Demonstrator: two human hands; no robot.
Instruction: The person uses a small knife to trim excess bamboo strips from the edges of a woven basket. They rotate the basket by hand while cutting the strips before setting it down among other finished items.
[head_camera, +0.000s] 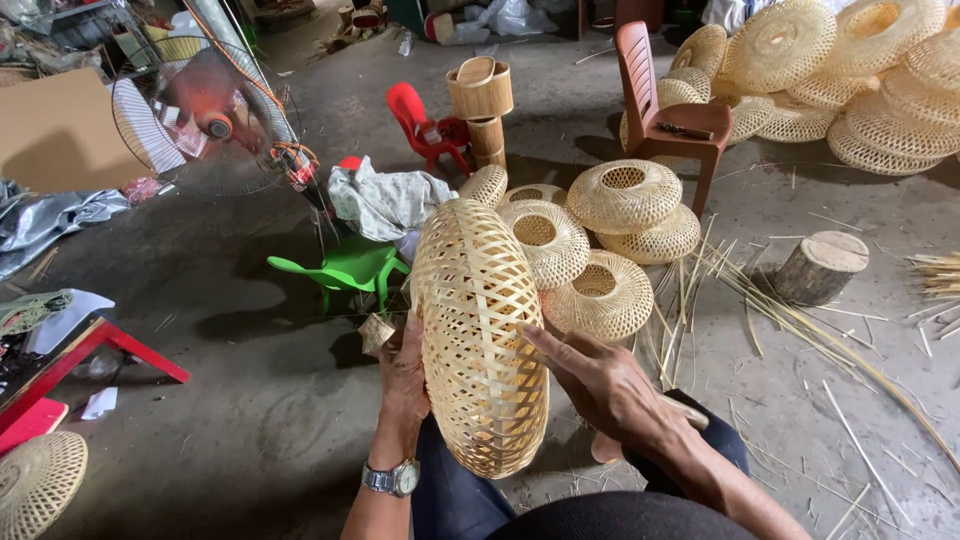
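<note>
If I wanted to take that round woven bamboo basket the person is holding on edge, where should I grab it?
Probably by the two broad faces, one hand from each side, as now: the left hand backs the far face and the right hand lies on the near one. The woven basket stands on its rim over the lap, and its open lattice looks thin, so flat palms seem safer than pinching.

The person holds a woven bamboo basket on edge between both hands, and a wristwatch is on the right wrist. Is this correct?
Not quite. In the head view the wristwatch is on the left wrist, not the right. The rest holds: the woven bamboo basket stands on edge between the left hand and the right hand.
</note>
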